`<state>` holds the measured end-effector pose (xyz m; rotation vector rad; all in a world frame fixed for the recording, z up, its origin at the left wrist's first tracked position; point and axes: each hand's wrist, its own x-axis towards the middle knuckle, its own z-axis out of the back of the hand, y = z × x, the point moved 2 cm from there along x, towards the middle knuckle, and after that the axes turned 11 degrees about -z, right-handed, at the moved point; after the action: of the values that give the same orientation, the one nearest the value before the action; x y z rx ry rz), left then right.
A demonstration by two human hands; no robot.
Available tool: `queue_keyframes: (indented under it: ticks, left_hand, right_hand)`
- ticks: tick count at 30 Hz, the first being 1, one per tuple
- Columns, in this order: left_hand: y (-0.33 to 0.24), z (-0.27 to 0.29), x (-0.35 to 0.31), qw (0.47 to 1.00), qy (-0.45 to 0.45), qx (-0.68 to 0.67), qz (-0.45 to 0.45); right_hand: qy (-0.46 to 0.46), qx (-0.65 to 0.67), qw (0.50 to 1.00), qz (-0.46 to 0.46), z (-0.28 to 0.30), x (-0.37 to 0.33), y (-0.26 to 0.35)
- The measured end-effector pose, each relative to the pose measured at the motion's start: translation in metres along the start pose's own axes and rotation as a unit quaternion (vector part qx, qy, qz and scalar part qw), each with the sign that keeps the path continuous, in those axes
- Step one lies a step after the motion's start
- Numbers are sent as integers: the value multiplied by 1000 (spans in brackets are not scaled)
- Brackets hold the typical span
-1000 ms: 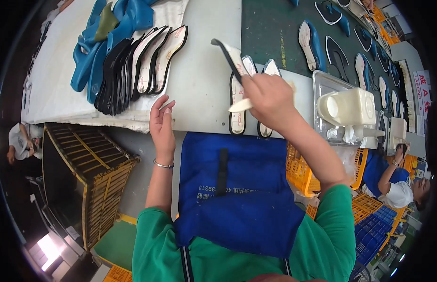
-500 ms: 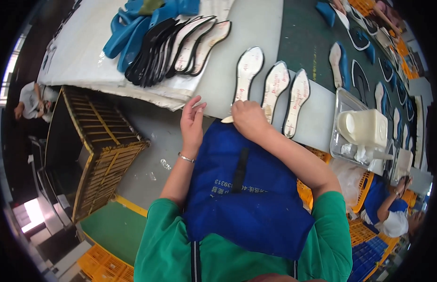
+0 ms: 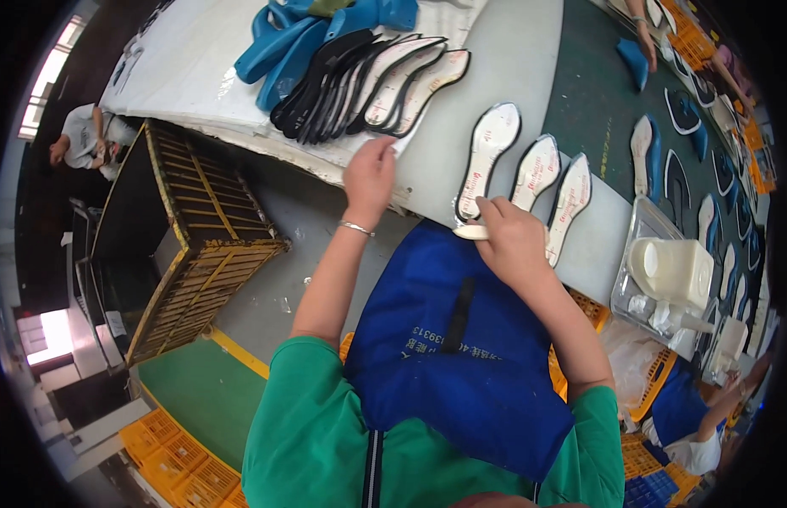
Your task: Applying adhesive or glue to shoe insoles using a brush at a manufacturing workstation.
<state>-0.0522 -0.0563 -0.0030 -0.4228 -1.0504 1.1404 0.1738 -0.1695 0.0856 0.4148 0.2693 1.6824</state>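
The black-edged insole (image 3: 491, 148) now lies flat on the pale tabletop (image 3: 436, 182), at eleven o'clock from the right hand (image 3: 516, 240); a second ago that hand had it raised. The hand overlaps its heel end while clamped on a pale tool (image 3: 471, 232) whose tip points toward nine o'clock. Near it, at one o'clock, lie a middle insole (image 3: 537, 169) and an outer insole (image 3: 571, 199): the row counts three, and this placement looks done.

The left hand (image 3: 372, 178) has come close to the insole stack (image 3: 360, 89) at its twelve o'clock, fingers curled together; I cannot tell whether they touch or hold anything. Beyond the stack, toward eleven, are blue shoe forms (image 3: 296, 55); at the right hand's three o'clock, a clear tray (image 3: 629, 262).
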Motion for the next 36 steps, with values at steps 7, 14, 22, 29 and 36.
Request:
queue_keyframes:
  ticks: [7, 14, 22, 29, 36]
  left_hand:
    - [-25, 1, 1, 999, -31, -32, 9]
    - [34, 73, 33, 980, -185, 58, -38]
    - [170, 143, 103, 981, -34, 150, 120]
    - [208, 165, 126, 980, 82, 61, 172]
    - [112, 167, 148, 954, 72, 292, 1]
  right_hand:
    - [-12, 57, 998, -38, 20, -8, 2]
    - [0, 74, 995, -74, 31, -17, -12]
    - [1, 94, 994, -56, 27, -14, -7]
    - [20, 108, 993, -30, 20, -9, -3]
    - [27, 93, 995, -37, 32, -13, -5]
